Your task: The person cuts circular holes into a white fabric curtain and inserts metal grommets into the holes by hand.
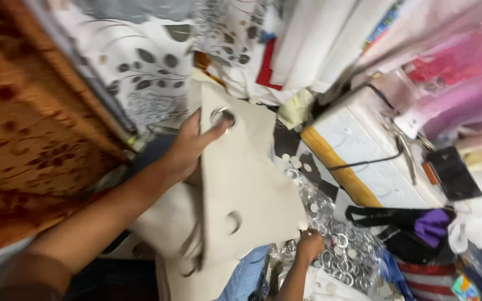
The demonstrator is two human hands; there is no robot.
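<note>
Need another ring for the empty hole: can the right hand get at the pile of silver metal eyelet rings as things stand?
Probably yes. The right hand sits at the edge of the pile of silver metal eyelet rings, with nothing between them; the beige fabric panel, held up by the left hand, hangs beside it.

Left hand [188, 147] palm hidden behind beige fabric [241, 189]; right hand [309, 245] fingertips buried in metal rings [341, 239] at 5 o'clock; whole frame motion-blurred

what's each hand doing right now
Left hand: closed on the beige cloth, thumb at its ring.
Right hand: closed, among loose rings; holding anything, cannot tell.
</note>
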